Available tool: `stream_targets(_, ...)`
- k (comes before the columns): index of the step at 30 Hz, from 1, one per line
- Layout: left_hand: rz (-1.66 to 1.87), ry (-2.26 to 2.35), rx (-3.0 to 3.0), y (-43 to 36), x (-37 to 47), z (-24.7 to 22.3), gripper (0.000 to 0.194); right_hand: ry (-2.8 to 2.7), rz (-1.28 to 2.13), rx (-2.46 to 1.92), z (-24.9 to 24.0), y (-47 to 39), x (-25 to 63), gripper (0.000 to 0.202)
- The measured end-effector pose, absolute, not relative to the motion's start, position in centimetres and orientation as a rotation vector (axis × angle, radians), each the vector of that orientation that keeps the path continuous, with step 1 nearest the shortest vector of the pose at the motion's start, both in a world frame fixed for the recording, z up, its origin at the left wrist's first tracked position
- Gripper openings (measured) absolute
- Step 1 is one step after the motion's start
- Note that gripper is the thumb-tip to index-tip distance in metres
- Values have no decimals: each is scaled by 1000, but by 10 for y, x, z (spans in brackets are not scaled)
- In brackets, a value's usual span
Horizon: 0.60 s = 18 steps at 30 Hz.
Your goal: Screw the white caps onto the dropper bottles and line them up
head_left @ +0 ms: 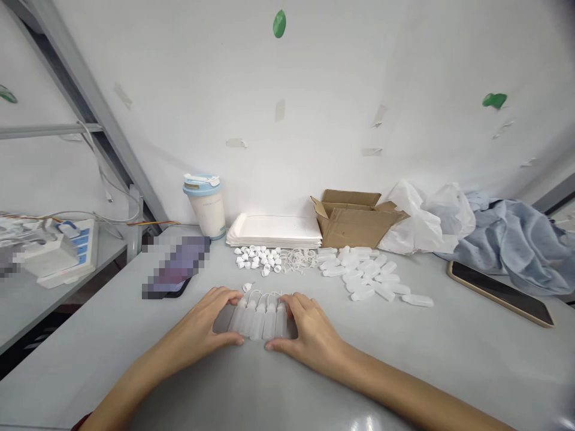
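Observation:
Several small translucent plastic bottles lie side by side in a row on the grey table. Thin white loops curl from their necks. My left hand cups the row's left end, fingertips by the necks and thumb at the bases. At the right end, my right hand holds the row in the same way. One white cap lies just beyond the necks. Farther back are a pile of white caps, a heap of thin white loops and a scatter of loose empty bottles.
Behind the parts stand a stack of white trays, an open cardboard box and a lidded cup. A white plastic bag, bluish cloth and phone lie right. A pixelated phone lies left, near a power strip.

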<state>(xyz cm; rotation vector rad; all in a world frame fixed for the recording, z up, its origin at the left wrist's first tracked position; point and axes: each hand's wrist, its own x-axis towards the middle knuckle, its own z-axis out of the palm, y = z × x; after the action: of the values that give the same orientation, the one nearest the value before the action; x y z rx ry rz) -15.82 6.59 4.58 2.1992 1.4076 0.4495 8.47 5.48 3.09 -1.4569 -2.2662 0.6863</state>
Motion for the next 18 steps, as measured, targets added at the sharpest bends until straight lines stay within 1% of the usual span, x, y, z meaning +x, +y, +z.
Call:
stream_targets(4, 473, 1417, 2207, 66, -159, 43, 53, -2262, 676, -1433, 34, 55, 86, 68)
stream_targets(10, 431, 1448, 2201, 67, -160, 42, 57, -2268, 666, -1414, 32, 56, 87, 66)
stream_targets(13, 423, 1443, 2224, 65, -163, 40, 57, -2251, 682, -1415, 31, 55, 90, 71)
stream_targets(16, 435, 1440, 2276, 62, -163, 44, 61, -2181, 809, -1370, 38, 56, 102, 80)
stream_targets(18, 444, 1449, 2306, 59, -158, 56, 64, -2082, 899, -1328, 50, 61, 117, 77)
